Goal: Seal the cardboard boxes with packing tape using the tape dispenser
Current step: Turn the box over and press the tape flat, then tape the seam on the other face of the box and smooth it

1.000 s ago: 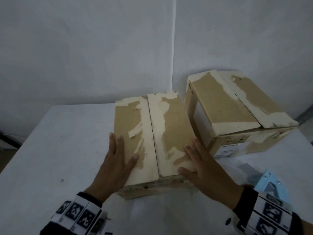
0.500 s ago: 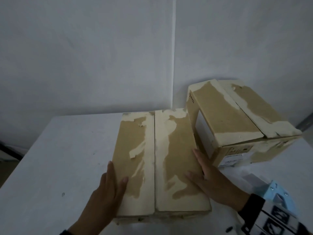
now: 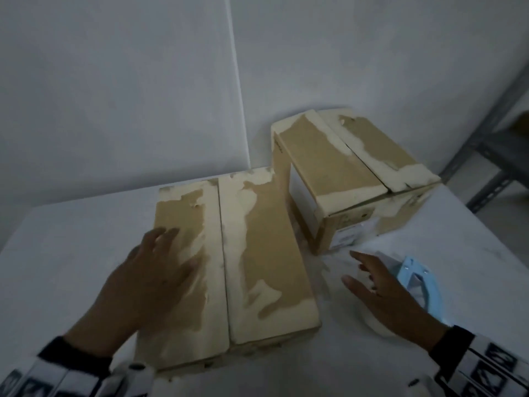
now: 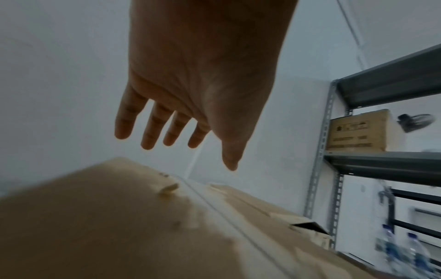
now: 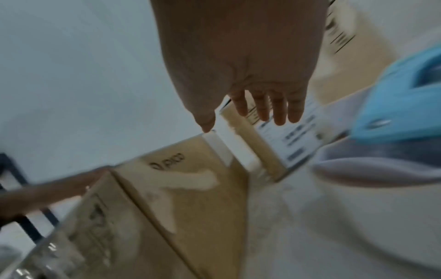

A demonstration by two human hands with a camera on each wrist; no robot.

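Observation:
A near cardboard box (image 3: 257, 253) lies on the white table (image 3: 71, 267), its two top flaps closed with a bare seam down the middle. My left hand (image 3: 148, 276) lies over its left flap with straight, spread fingers; the left wrist view shows the left hand (image 4: 190, 113) just above the near box (image 4: 119, 226). My right hand (image 3: 380, 285) hovers open over the table right of the box, beside the light blue tape dispenser (image 3: 415, 282). In the right wrist view the right hand (image 5: 250, 94) holds nothing, with the dispenser (image 5: 405, 94) at the right. A second box (image 3: 352, 173) stands at the back right.
A white wall rises right behind the table. A grey metal shelf rack (image 3: 492, 144) stands at the right; in the left wrist view the rack (image 4: 381, 85) carries a carton (image 4: 358, 132), with water bottles (image 4: 405, 258) lower down.
The near box has slid closer to me. My right hand has left the box's right side and moved right, toward the tape dispenser. My left hand has shifted further onto the left flap.

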